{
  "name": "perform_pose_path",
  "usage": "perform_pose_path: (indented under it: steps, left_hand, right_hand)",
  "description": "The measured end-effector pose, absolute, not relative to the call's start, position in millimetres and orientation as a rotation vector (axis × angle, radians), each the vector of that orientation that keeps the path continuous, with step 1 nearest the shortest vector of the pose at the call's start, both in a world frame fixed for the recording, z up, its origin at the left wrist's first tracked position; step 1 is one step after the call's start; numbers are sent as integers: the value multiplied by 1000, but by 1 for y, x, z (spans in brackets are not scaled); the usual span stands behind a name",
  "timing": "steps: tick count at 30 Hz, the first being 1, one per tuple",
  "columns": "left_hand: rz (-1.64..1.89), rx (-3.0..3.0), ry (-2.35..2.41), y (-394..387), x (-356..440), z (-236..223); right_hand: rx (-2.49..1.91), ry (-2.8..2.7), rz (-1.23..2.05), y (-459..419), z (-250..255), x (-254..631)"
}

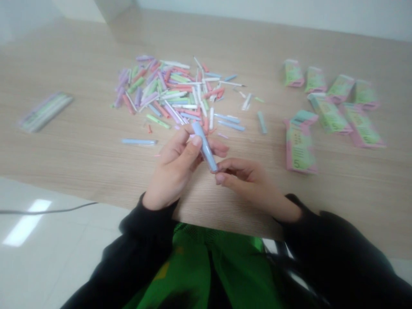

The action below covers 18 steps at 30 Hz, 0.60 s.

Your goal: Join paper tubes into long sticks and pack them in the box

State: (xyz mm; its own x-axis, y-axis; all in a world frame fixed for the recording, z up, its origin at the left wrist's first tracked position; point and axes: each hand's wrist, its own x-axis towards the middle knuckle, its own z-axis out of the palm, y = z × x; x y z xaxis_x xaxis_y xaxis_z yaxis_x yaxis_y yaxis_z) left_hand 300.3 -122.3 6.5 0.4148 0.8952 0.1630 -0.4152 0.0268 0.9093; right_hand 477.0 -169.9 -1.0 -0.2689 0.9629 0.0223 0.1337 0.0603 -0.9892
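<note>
Black sleeves (144, 231) and a green garment (206, 270) right under us, and there at the near edge of the wooden table (80, 159) the left hand (174, 169) grips a pale blue paper tube (204, 146) closed between thumb and fingers, while the right hand (244, 180) pinches its lower end! Beyond, a heap of pastel paper tubes (167, 86) sprawls mid-table, pink-and-green paper cartons (328, 111) crowd the right side, and a bundled stack of tubes (45, 111) lies by the left edge.

Light wooden counter (74, 159), strewn with pastel tubes (170, 90) in a loose heap, one flat bundle of tubes (45, 111) off left, pink-and-green printed boxes (334, 103) laid out right.
</note>
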Motion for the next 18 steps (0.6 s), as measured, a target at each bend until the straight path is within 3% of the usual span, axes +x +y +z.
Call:
perform_pose_path:
  steps: [18]
  left_hand:
    - [1136, 1031, 491, -124, 307, 3]
  right_hand:
    - [-1094, -1472, 1216, -171, -2, 475]
